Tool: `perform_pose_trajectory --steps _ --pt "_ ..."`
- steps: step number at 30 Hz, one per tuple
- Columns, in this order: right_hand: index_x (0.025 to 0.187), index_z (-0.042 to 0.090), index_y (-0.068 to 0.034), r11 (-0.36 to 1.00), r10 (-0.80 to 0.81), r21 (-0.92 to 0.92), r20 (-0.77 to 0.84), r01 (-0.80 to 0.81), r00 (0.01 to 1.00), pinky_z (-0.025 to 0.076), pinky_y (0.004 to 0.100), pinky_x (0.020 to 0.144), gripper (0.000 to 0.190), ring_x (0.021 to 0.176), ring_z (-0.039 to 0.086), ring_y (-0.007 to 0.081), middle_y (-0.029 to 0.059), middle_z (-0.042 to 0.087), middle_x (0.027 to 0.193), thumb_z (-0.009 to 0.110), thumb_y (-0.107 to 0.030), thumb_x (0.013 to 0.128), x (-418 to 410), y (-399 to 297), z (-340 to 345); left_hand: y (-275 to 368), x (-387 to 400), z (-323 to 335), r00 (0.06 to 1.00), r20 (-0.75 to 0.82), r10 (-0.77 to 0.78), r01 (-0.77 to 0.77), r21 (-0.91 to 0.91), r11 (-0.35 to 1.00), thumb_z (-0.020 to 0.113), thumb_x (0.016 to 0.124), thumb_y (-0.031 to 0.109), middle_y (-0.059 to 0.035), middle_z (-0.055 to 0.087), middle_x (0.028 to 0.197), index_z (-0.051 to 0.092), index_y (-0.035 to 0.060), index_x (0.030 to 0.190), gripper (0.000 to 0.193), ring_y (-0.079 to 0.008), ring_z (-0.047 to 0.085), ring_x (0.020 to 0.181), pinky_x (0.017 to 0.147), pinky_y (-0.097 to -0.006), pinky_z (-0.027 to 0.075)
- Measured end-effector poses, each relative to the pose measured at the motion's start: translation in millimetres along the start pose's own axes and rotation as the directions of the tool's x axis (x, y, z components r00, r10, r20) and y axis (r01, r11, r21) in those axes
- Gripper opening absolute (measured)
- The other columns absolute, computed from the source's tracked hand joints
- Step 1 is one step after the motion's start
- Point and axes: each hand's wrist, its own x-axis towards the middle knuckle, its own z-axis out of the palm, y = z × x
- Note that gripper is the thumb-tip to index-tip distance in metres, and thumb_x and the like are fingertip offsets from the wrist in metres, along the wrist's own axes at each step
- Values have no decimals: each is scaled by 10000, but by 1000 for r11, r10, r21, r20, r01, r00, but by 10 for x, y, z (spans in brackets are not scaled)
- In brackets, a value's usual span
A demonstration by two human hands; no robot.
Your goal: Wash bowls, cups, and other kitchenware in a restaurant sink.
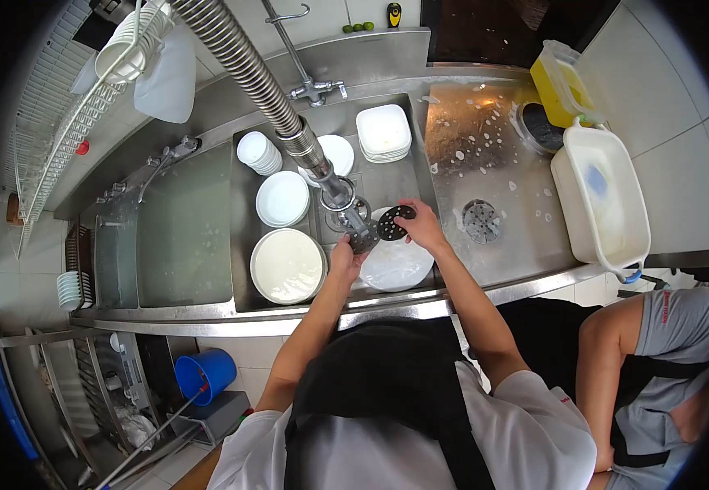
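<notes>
Over the middle basin of a steel sink, my left hand [347, 260] grips the edge of a dark perforated disc [364, 241]. That disc lies just under the nozzle of a pre-rinse spray hose [337, 191]. A second black perforated disc [395, 224], dotted with light holes, is pinched in my right hand [420, 223]. The two discs sit side by side, their edges close together. Beneath my hands rests a large white plate [398, 267]. To the left stand a stack of round white plates [287, 267] and stacked white bowls [282, 198].
Square white dishes [383, 130] and small white cups [259, 152] stand in the same basin. A water-filled basin [184, 239] lies left. Rightward are a soapy drainboard [470, 177], a white tub [602, 196] and a container of yellow liquid [559, 86]. A co-worker's arm [605, 367] is close at right.
</notes>
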Motion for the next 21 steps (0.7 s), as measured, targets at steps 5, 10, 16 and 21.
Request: perform_pose_trajectory --steps 5,10,16,21 --pt "1247 599 31 999 41 -6 -9 -41 999 496 288 424 438 619 650 150 145 711 965 738 -74 845 -158 -28 -32 20 107 3 999 38 -35 33 43 999 492 984 17 -173 645 1093 504 -2 1182 199 -260 686 952 818 -396 615" --pt "1223 615 4 1000 20 5 189 -21 982 477 291 422 423 573 630 140 153 714 941 757 -88 835 -148 47 -27 105 26 -22 982 181 -55 39 93 995 589 880 -66 -170 654 1113 481 -11 1198 341 -259 695 947 827 -352 612" --pt "1209 618 -44 934 -201 -308 -33 181 979 555 366 612 405 753 712 260 160 733 1024 753 -119 834 91 142 13 205 -179 8 932 349 -94 28 190 981 588 857 -97 -142 658 1125 486 18 1250 422 -246 685 984 861 -355 588" --pt "1217 618 -92 877 -230 -421 55 231 972 542 421 874 392 997 704 352 185 720 1067 733 -118 843 193 83 196 204 -217 21 890 431 -148 29 270 963 528 873 -130 -130 681 1167 552 33 1265 425 -247 694 1029 884 -362 583"
